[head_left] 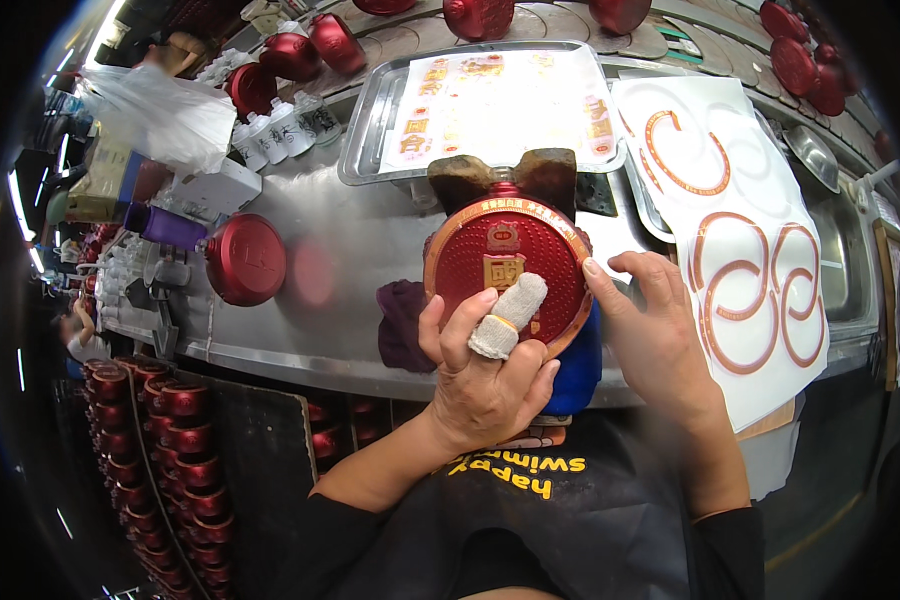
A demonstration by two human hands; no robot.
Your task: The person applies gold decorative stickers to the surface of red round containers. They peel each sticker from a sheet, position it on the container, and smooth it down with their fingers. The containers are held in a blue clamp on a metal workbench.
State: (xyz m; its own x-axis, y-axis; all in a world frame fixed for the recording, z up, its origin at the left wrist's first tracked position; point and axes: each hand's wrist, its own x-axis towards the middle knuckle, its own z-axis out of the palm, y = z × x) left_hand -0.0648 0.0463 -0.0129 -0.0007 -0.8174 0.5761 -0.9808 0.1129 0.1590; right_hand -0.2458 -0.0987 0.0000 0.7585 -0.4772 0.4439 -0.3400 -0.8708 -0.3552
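Observation:
A round, flat red bottle (pixel 500 262) with a gold rim band and a gold square label lies face up on a blue cushion (pixel 576 370), its neck resting between two brown wooden blocks (pixel 550 176). My left hand (pixel 485 370) grips its lower edge; the bandaged index finger lies across the red face. My right hand (pixel 655 325) presses its thumb against the gold band on the bottle's right rim. A dark purple cloth (pixel 400 325) lies just left of the bottle.
A metal tray (pixel 365 130) holds a sheet of gold labels. White backing sheets with curved gold strips (pixel 745 280) lie to the right. Another red bottle (pixel 245 260) lies at left, near small white bottles (pixel 280 128). Several red bottles stand below the steel counter (pixel 360 260).

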